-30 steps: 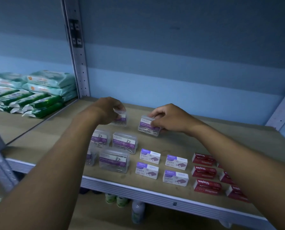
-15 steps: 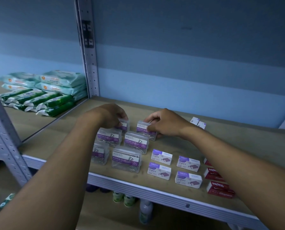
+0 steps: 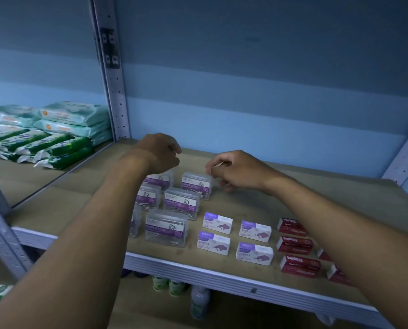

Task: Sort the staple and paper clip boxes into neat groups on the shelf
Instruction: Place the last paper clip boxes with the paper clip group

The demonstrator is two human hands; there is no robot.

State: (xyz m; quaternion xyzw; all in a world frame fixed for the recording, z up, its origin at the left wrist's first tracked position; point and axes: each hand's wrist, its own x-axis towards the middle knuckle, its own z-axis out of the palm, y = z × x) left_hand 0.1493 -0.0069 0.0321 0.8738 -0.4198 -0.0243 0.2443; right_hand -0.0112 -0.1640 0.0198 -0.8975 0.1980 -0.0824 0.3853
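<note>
Six clear paper clip boxes (image 3: 166, 227) w/ loose clips grouped left-centre on shelf (image 3: 56, 210); left hand (image 3: 159, 153) above them, fingers loosely curled, empty. Right hand (image 3: 234, 170) half-curled beside back box, holds nothing. White staple boxes (image 3: 213, 243), then red staple boxes (image 3: 294, 244) rightward.

Two bare forearms show, one from each lower corner, both uncovered along their whole visible length: no sleeve or cuff shows on either. The left hand (image 3: 159, 153) and the right hand (image 3: 236, 170) are bare too, with no glove, ring, watch or band to be seen at the fingers or wrists. The forearms are slender and smooth, widening toward the camera, and each narrows at the wrist before the hand. Knuckles and the fold of the thumb are plain on the right hand; the left shows mostly its back. Dim bluish light hides finer detail such as the nails.
</note>
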